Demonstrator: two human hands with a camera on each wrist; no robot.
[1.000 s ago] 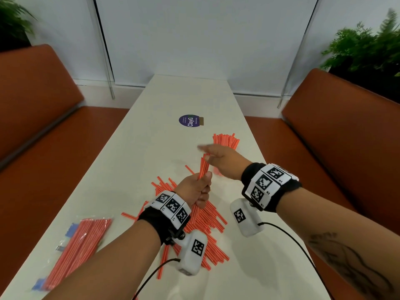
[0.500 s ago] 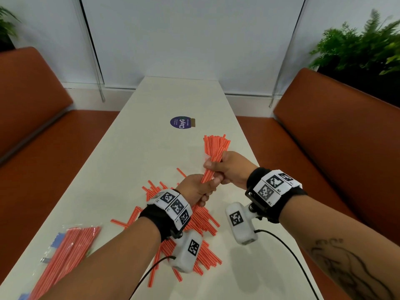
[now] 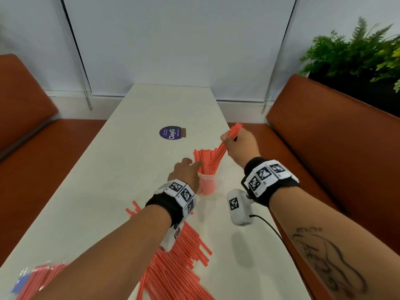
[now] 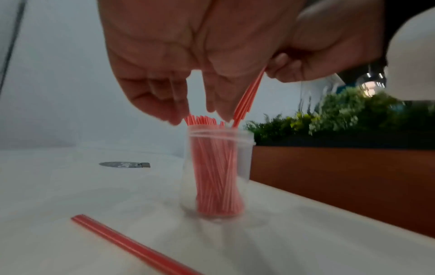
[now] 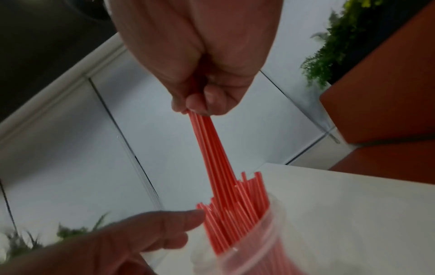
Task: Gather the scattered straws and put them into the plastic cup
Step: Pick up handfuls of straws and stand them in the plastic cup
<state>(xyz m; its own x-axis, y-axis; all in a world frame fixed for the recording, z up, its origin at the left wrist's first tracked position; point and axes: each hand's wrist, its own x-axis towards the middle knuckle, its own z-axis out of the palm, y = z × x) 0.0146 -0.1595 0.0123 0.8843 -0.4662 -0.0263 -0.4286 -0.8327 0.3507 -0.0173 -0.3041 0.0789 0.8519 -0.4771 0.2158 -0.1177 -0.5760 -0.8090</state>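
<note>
A clear plastic cup [image 3: 207,187] [image 4: 244,158] [image 5: 270,241] stands upright mid-table, packed with red straws. My right hand [image 3: 229,139] [image 5: 200,108] [image 4: 294,68] grips a small bundle of red straws [image 3: 220,148] [image 5: 212,148] [image 4: 247,98] by its upper part, slanted, with the lower ends inside the cup. My left hand [image 3: 192,163] [image 4: 197,115] hovers over the cup's left rim, fingers loosely extended and touching the tops of the standing straws. A big pile of loose red straws [image 3: 177,267] lies near me, partly under my left forearm.
A plastic bag of red straws [image 3: 32,278] lies at the table's near left corner. A round purple sticker [image 3: 172,132] sits further up the white table [image 3: 108,191]. Orange benches [image 3: 335,148] flank both sides, with a plant [image 3: 357,53] behind the right one. One loose straw [image 4: 132,247] lies before the cup.
Both hands held the bundle above the pile before. Now only the right hand holds it, carried forward into the cup, and the left hand has let go and reached the cup's straws.
</note>
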